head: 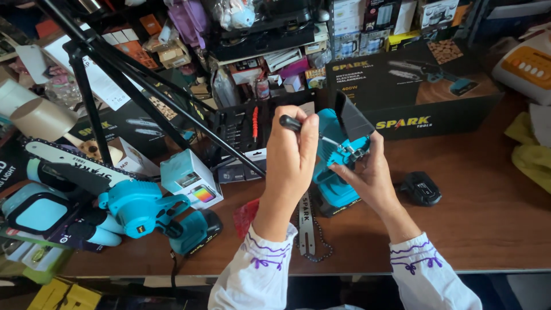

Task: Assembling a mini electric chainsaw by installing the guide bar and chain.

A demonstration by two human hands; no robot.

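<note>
Teal saw body [333, 172] upright on table, black-handled screwdriver [298, 126] at it

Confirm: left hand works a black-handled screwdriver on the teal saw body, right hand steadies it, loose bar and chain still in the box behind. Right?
Not quite. In the head view the loose bar and chain lie on the wooden table between the wrists, not in the box. Left hand does hold the screwdriver; right hand steadies the teal saw body.

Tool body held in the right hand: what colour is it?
Bright turquoise-blue tool body, with a dark grey guard on top; head view.
</note>
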